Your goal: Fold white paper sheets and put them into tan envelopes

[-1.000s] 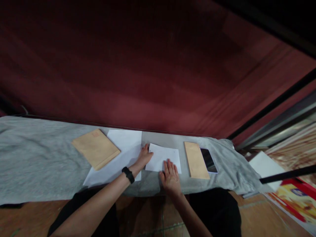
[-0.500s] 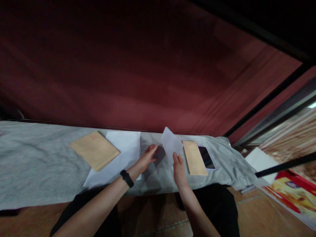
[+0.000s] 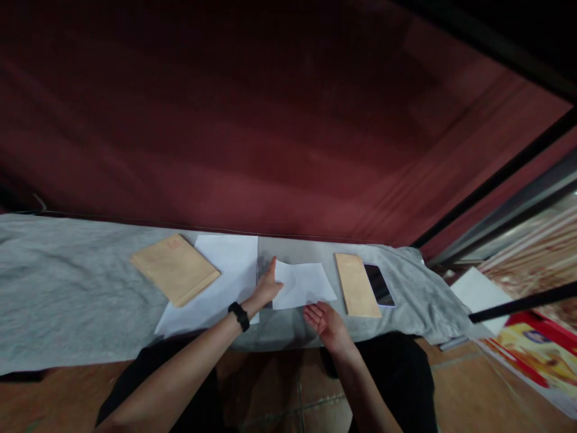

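A small white sheet of paper point(image 3: 301, 285), perhaps folded, lies sideways between my hands over the grey cloth. My left hand point(image 3: 267, 290), with a black band on its wrist, pinches the left edge of this sheet, thumb on top. At the sheet's lower right edge, my right hand point(image 3: 323, 320) is open, palm turned up and fingers stretched out. Whether its fingertips touch the paper I cannot tell. To the left are larger white sheets point(image 3: 234, 264), partly covered by brown envelopes point(image 3: 178, 270). Right of my right hand lies another brown envelope point(image 3: 356, 285).
A phone point(image 3: 378, 284) lies beside the right envelope. Grey cloth point(image 3: 67, 288) covers the narrow surface, backed by a dark red panel point(image 3: 270, 150). A black bar point(image 3: 523, 304) and a red-and-yellow box point(image 3: 541, 349) stand at the right.
The small sheet went from upright in my right hand to lying sideways, its left edge now in my left hand. My right hand let go and turned palm up.
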Demonstrator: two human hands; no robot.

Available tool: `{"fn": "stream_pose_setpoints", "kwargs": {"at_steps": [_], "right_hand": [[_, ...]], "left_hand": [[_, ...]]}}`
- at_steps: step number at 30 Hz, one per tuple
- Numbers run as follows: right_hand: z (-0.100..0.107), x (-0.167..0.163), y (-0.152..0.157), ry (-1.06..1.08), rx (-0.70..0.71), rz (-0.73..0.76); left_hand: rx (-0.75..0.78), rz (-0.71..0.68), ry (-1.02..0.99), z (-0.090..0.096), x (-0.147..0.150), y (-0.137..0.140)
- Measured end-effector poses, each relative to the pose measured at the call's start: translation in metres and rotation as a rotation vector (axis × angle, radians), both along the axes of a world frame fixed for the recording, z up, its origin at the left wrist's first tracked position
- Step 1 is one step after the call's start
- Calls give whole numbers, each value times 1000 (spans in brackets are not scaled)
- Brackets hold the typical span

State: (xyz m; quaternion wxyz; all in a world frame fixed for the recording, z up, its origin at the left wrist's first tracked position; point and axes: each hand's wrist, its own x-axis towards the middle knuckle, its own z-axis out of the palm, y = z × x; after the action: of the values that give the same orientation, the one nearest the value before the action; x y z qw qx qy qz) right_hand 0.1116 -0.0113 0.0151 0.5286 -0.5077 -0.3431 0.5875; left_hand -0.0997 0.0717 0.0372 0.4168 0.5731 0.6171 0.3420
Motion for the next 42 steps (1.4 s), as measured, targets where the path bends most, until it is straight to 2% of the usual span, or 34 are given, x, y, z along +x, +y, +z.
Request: {"fn": "stream_pose_setpoints", "kwargs": {"at_steps": [3,6,9,12,16,20,27,32,36,42], "right_hand": [[0,10,-15,-45,-97,125],[3,17,-17,-177,-106,113],[6,17,-1,-320,21,-2],[8,7,24,-656,284,-16],[4,-13,56,-882,458,162],[-11,-17,77,-1148,591,366],[-24,-1,103,-1443,635,506],[-26,2,111,-1475,598,545],[-25,3,112,-1430,593,539],[-21,10,105,-1310,618,511]], "left_hand": [[20,-71,222,-1,1,-1],[118,-84,434,2,6,-7],[286,-68,677,3,13,-18],[437,-214,782,-3,24,-32],[516,-426,802,-22,38,-45],[569,-485,818,-34,43,-47],[593,-578,766,-37,44,-50],[574,-663,726,-36,44,-54],[566,-731,676,-35,45,-61],[570,-761,657,-30,45,-65]]}}
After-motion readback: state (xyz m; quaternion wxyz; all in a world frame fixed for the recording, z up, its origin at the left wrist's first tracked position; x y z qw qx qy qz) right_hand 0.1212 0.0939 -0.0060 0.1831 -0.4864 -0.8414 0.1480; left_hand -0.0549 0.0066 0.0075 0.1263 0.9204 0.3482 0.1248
